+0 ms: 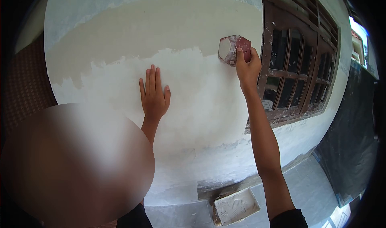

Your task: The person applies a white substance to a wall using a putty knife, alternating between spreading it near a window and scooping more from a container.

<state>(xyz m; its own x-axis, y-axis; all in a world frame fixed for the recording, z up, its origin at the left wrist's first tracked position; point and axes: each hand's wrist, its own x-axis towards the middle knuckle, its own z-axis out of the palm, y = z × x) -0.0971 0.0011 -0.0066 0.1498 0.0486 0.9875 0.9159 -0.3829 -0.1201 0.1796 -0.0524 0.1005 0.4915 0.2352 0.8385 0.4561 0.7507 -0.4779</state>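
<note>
My right hand grips a reddish scraper smeared with pale plaster, held at the wall beside the window frame. Flat against the white wall, with fingers stretched upward, lies my left hand; it holds nothing. A darker, greyish coat covers the upper part of the wall and meets the white layer along a ragged edge just above my left hand. The scraper is near the right end of that edge.
A brown wooden window with glass panes is at the right. On the grey tiled floor stands a tray of white paste. A dark sheet hangs far right. A large blurred round shape covers the lower left.
</note>
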